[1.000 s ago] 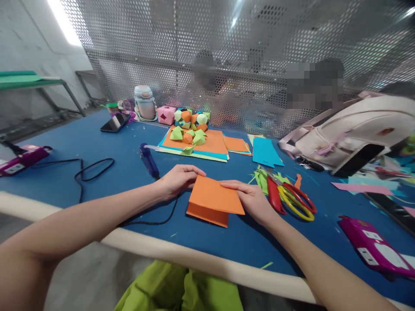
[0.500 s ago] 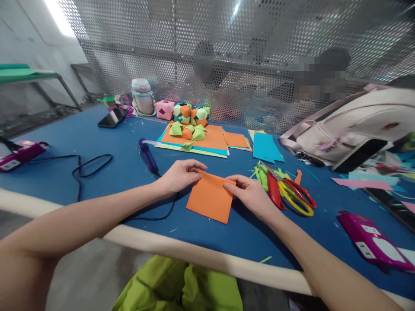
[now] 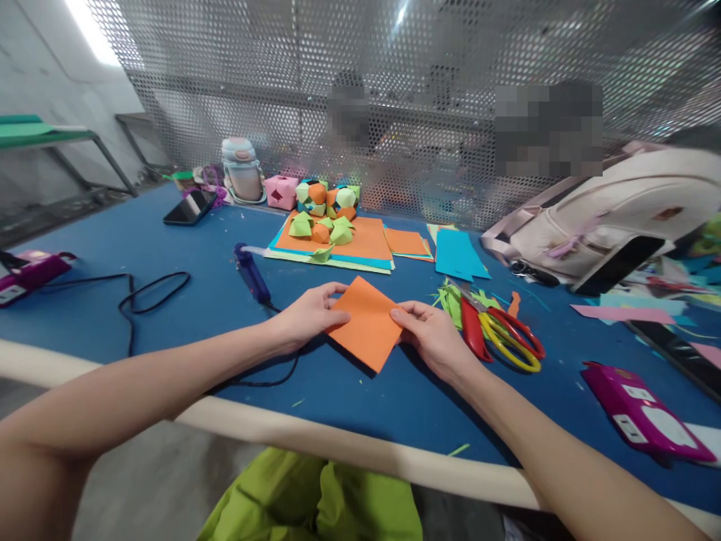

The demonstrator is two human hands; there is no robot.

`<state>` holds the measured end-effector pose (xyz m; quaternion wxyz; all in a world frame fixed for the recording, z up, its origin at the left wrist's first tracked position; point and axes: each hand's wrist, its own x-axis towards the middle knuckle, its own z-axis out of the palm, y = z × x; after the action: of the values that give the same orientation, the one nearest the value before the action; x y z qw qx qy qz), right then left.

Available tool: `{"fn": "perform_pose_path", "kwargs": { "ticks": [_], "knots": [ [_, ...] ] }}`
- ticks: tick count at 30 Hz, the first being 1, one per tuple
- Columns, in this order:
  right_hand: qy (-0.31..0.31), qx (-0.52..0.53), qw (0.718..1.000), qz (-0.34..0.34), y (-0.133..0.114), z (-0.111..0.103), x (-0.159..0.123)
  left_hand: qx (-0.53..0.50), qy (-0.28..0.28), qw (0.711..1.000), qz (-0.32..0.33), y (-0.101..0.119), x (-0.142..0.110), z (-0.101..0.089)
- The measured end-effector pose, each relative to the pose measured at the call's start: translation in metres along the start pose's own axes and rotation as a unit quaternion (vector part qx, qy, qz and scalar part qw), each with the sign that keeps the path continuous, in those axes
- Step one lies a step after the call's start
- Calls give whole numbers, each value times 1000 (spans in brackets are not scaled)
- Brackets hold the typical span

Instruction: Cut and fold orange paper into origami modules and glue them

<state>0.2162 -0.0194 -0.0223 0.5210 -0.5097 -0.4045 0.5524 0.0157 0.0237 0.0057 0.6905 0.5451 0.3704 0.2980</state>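
An orange square of paper (image 3: pixel 366 324) is held between my two hands, one corner pointing away from me and one toward me. My left hand (image 3: pixel 315 315) pinches its left corner, thumb on top. On the opposite corner, the thumb and fingers of my right hand (image 3: pixel 425 330) are closed. Right of that hand lie scissors (image 3: pixel 504 330) with red and yellow handles, beside a red-handled tool (image 3: pixel 476 330) and green paper scraps (image 3: pixel 451 300). A blue glue gun (image 3: pixel 251 274) rests beyond my left hand.
Folded paper pieces (image 3: pixel 321 229) sit on stacked orange, blue and green sheets (image 3: pixel 369 237) at the back. Behind them stand a bottle (image 3: pixel 243 171) and a pink paper cube (image 3: pixel 280 192). A backpack (image 3: pixel 625 210) is at right. Purple power strips (image 3: pixel 642 413) lie at both sides.
The orange paper has been turned, so a corner rather than an edge faces me. Both hands have shifted their grip to its left and right corners.
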Motion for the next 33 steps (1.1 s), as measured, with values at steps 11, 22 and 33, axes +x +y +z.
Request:
{"fn": "perform_pose_path", "kwargs": {
  "ticks": [11, 22, 33],
  "knots": [
    [-9, -268, 957, -113, -8, 6, -8, 114, -50, 992, -13, -1, 0, -4],
    [33, -340, 925, -166, -11, 13, -18, 155, -83, 984, -16, 7, -7, 3],
    [98, -329, 916, -209, -8, 13, -14, 141, -76, 987, -24, 10, -9, 6]
  ]
}}
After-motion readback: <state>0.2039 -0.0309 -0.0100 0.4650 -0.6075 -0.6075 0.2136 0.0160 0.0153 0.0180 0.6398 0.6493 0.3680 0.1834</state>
